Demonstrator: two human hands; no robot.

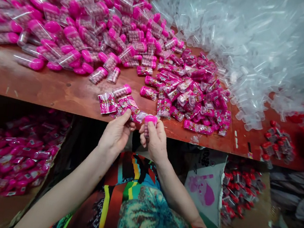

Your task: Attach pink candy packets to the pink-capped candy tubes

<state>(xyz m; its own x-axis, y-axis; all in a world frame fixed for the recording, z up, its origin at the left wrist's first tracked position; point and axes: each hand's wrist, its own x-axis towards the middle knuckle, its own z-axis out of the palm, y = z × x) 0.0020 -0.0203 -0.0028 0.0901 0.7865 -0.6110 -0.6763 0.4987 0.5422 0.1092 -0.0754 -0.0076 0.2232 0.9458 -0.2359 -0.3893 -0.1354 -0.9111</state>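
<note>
My right hand [154,138] is closed round a small clear candy tube with a pink cap [150,119], held upright just below the table's front edge. My left hand [116,133] pinches a pink printed wrapper [136,116] that meets the tube. A few more wrappers [107,103] lie on the wooden table [46,85] right above my hands, beside a loose pink-capped tube [121,90].
A big heap of pink-capped tubes [69,17] fills the table's left. Wrapped pink tubes [196,93] pile in the middle. Clear empty tubes [247,48] heap at the right. Red-capped tubes [278,142] lie far right. Boxes of pink tubes [15,152] and red tubes [238,192] stand below.
</note>
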